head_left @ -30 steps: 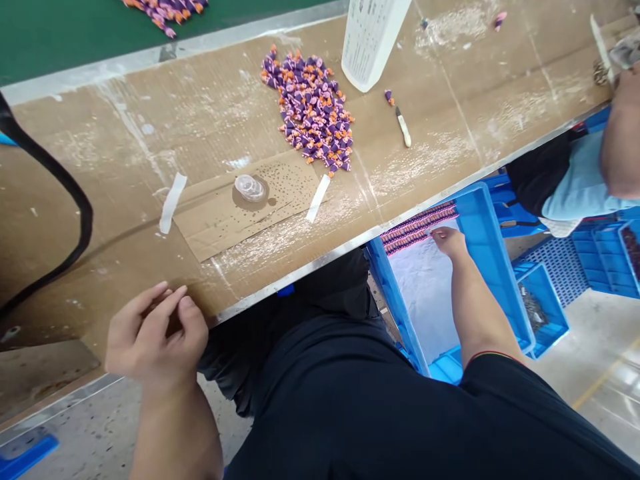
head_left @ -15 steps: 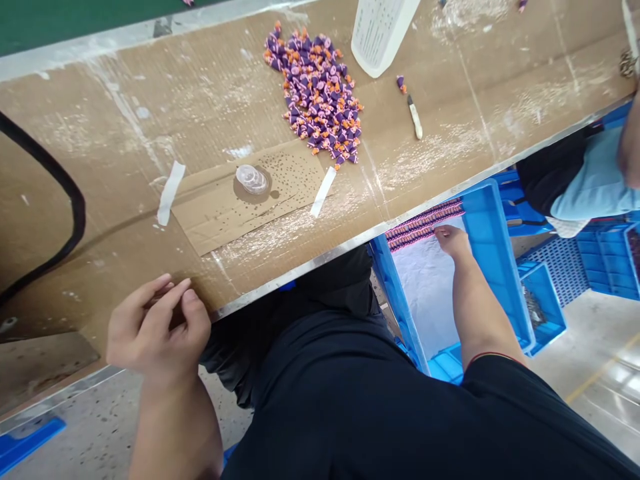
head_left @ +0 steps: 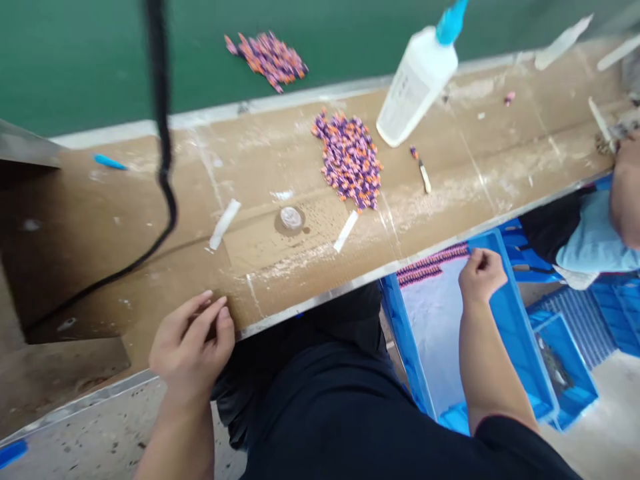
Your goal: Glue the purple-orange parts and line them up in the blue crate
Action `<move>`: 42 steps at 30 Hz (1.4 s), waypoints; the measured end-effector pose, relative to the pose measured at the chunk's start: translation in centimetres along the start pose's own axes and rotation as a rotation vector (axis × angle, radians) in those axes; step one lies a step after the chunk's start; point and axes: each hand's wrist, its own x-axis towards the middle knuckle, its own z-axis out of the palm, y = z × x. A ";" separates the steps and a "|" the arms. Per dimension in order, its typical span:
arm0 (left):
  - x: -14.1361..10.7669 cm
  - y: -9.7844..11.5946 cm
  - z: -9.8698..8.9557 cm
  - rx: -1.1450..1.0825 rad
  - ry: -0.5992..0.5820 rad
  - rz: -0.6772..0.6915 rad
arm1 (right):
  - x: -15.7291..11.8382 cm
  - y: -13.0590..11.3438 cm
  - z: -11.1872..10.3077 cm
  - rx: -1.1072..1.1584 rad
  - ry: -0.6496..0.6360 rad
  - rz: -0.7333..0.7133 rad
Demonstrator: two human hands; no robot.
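Note:
My left hand (head_left: 194,343) rests at the near edge of the cardboard-covered bench, its fingers loosely bent and apart, holding nothing. Over the blue tray (head_left: 520,333), my right hand (head_left: 481,275) has its fingers curled together; what they hold, if anything, is hidden. It is beside the right end of rows of small pink and purple pieces (head_left: 430,265), which lie on white sheeting (head_left: 430,333). A heap of purple, pink and orange pieces (head_left: 353,160) sits on the bench. Left of it, a small clear round dish (head_left: 291,218) stands on a taped cardboard strip.
A white bottle with a blue cap (head_left: 417,83) stands behind a small knife (head_left: 425,179). A second heap (head_left: 270,60) lies on the green surface. A black cable (head_left: 167,193) crosses the left side. At right are a person's arm (head_left: 625,193) and a smaller blue bin (head_left: 565,370).
The view has shifted, showing more of the green surface and the whole bottle. My right hand has moved right, away from the shorter row's end. My left hand keeps its loose shape.

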 end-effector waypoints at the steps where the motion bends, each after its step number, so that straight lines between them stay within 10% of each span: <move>1: 0.2 0.0 -0.2 0.003 -0.023 0.000 | 0.1 -2.4 -0.8 0.048 0.068 -0.048; 4: 0.3 -0.2 -0.6 -0.014 -0.071 -0.013 | 0.8 -11.8 -1.9 0.443 0.292 -0.523; 8: -0.4 -0.7 -0.9 -0.040 -0.083 -0.049 | 4.7 -28.4 2.1 0.615 -0.001 -1.063; 12: -1.0 -0.8 -1.5 -0.067 -0.116 -0.106 | 11.8 -42.9 11.4 0.262 -0.338 -0.913; 16: -1.3 -0.9 -1.9 -0.062 -0.119 -0.165 | 16.4 -50.6 19.1 0.091 -0.513 -0.523; 29: -1.6 -0.9 -2.0 -0.081 -0.099 -0.266 | 17.2 -56.6 25.4 0.191 -0.349 -0.488; 42: -1.4 -0.6 -2.0 -0.014 -0.075 -0.201 | 18.5 -50.7 18.2 0.157 -0.549 -0.710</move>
